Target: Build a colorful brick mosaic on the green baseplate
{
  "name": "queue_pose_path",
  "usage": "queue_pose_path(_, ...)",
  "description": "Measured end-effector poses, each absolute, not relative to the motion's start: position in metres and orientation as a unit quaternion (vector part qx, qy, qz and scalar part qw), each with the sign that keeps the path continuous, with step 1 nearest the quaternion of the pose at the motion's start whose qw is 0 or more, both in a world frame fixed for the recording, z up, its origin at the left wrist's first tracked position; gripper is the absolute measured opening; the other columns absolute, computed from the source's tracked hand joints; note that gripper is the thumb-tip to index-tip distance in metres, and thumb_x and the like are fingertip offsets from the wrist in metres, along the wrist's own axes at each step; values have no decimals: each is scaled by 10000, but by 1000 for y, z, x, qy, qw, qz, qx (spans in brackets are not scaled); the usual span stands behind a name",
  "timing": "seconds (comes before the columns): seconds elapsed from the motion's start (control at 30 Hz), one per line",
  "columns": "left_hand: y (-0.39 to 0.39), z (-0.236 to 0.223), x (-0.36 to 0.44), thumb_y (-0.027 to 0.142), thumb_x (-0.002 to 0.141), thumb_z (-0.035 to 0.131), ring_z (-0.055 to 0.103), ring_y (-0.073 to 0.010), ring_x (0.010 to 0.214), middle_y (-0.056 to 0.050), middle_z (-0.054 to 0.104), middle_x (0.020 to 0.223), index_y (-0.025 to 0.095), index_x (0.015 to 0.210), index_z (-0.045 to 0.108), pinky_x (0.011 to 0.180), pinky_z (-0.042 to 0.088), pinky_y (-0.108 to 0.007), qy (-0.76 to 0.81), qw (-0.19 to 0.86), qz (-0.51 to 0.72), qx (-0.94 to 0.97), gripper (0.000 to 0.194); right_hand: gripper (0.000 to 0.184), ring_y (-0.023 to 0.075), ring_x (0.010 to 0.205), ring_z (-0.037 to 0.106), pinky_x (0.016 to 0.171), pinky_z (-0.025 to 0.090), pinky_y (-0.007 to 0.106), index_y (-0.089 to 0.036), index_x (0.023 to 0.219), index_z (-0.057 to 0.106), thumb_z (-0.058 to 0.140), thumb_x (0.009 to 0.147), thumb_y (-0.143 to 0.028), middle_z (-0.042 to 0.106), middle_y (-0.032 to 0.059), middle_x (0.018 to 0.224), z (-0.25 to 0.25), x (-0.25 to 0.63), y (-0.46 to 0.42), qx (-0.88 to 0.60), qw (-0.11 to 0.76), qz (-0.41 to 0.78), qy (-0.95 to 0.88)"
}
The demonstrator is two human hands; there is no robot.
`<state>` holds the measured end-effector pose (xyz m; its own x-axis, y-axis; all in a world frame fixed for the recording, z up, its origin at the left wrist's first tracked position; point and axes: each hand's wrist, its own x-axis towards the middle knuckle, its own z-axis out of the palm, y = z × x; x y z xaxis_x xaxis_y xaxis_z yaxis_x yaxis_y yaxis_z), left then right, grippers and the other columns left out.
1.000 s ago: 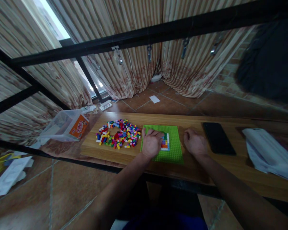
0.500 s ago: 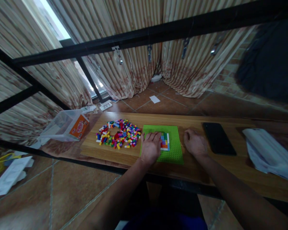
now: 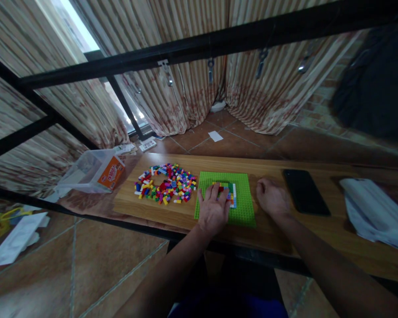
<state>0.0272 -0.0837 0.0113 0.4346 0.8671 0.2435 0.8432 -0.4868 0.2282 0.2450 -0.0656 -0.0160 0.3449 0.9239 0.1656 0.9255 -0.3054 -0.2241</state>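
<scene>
A green baseplate lies on the wooden board in front of me. A small block of coloured bricks is fixed near its middle. My left hand lies on the plate with its fingers stretched out, their tips over the brick block. To the right of the plate my right hand rests on the wood, curled into a loose fist with nothing visible in it. A pile of loose coloured bricks is spread on the board left of the plate.
A black phone lies right of my right hand. A white cloth or bag sits at the far right. A clear plastic tub with an orange label lies tipped at the left. A black metal frame crosses overhead.
My left hand has uncurled from a fist, slid back toward me and now lies flat, fingertips on the brick block. My right hand has hardly moved. The view shifted slightly.
</scene>
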Motion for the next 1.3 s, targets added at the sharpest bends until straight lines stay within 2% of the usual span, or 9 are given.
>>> queue_pose_path(0.27,-84,12,32,359,973,388,400,-300,1340,-110,467,1469,229,1323,533,1090,290,-648,523,58,162,835,400,254,166,687,593,590,319,291,-192,967,663,425,934,-274,711,93,950,-18,246,-65,-805,145,-3,-575)
queue_pose_path(0.7,-88,17,38,305,954,398,394,-319,1353,-137,457,1478,194,1329,530,1092,264,-681,533,63,147,831,413,252,161,651,587,564,282,285,-197,975,656,423,949,-289,711,90,936,-18,244,-68,-808,132,-14,-574)
queue_pose_path(0.83,-96,9,34,325,954,417,388,-298,1369,-114,453,1490,218,1387,483,1102,306,-629,540,68,194,816,451,244,148,629,573,564,286,286,-183,963,662,430,939,-254,711,94,934,-19,244,-67,-800,137,-26,-583)
queue_pose_path(1.0,-116,-5,18,318,933,455,396,-274,1379,-129,416,1516,183,1467,365,1139,308,-547,539,89,243,802,559,241,139,606,557,565,291,286,-179,988,667,442,932,-244,711,92,936,-20,246,-67,-793,143,-34,-591)
queue_pose_path(1.13,-122,-12,8,342,919,479,398,-274,1381,-164,424,1498,143,1444,384,1139,327,-499,524,107,269,801,569,248,153,624,569,565,295,284,-172,981,666,433,938,-245,710,98,920,-21,247,-67,-790,146,-34,-594)
queue_pose_path(1.3,-120,-17,9,325,889,522,405,-287,1374,-161,452,1471,154,1420,412,1145,320,-525,537,123,261,793,568,266,163,627,579,556,298,281,-177,987,668,420,943,-262,714,93,895,-20,248,-68,-786,145,-37,-600)
